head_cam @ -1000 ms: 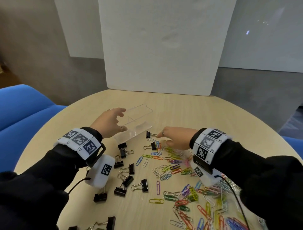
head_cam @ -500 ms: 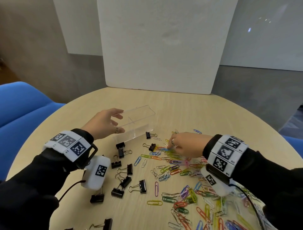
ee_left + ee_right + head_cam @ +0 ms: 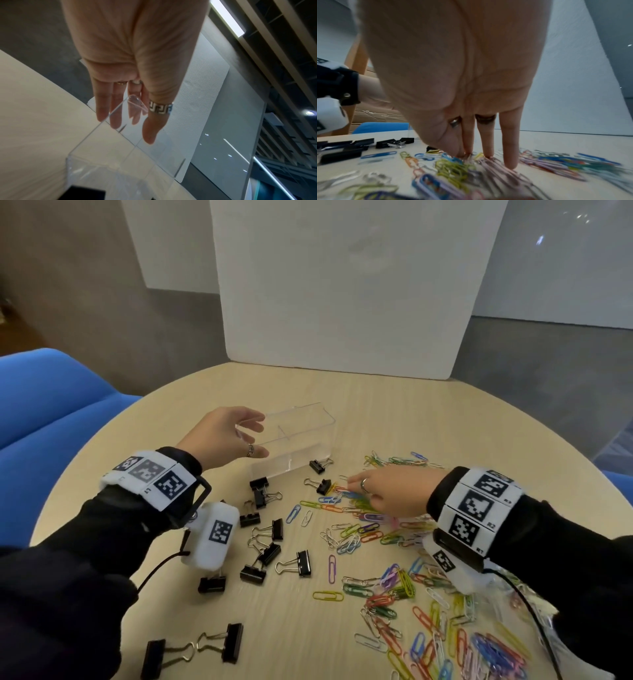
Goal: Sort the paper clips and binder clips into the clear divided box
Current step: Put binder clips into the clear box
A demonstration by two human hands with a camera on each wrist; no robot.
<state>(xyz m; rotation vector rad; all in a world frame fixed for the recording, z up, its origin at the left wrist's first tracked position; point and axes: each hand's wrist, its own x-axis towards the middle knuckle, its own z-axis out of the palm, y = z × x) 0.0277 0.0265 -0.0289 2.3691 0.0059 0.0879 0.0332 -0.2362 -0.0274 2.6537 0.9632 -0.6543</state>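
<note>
The clear divided box (image 3: 301, 436) stands on the table with both compartments bare. My left hand (image 3: 257, 436) holds its left end, fingers on the far wall and thumb on the near wall; in the left wrist view the left hand's (image 3: 130, 129) fingers show through the box (image 3: 102, 155). My right hand (image 3: 352, 484) is down on the coloured paper clips (image 3: 376, 529), right of the box. In the right wrist view the right hand's (image 3: 462, 155) thumb and index finger pinch paper clips (image 3: 453, 170) while the other fingertips press on them. Black binder clips (image 3: 270, 553) lie scattered in front of the box.
The round wooden table (image 3: 445, 422) has a white board (image 3: 342, 285) upright at its far edge. A blue chair (image 3: 51, 405) stands to the left. More paper clips spread toward the near right edge, and binder clips (image 3: 388, 143) lie left of my right hand.
The box went from tilted to level while my left hand stayed on it. My right hand drew back to the right from the binder clips and put its fingertips down on the paper clips.
</note>
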